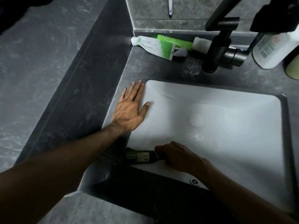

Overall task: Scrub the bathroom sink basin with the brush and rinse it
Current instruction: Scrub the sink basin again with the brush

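Left hand [129, 109] flat, fingers straight, braced on counter [161, 68] at sink basin [226, 110] left rim. Right hand [176, 156] grips dark labelled brush [139, 156] in near-left corner. Best: firm pressure, short overlapping strokes outward.

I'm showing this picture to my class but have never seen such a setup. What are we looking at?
No machine here: a person wears a camera on the head, so the picture looks down at their own arms. The left hand lies flat, fingers straight, on the dark countertop beside the white sink basin. The right hand grips a dark green labelled object at the basin's near edge, probably the brush, though no bristles show. Behind stand a black tap, green-and-white tubes and a white bottle.
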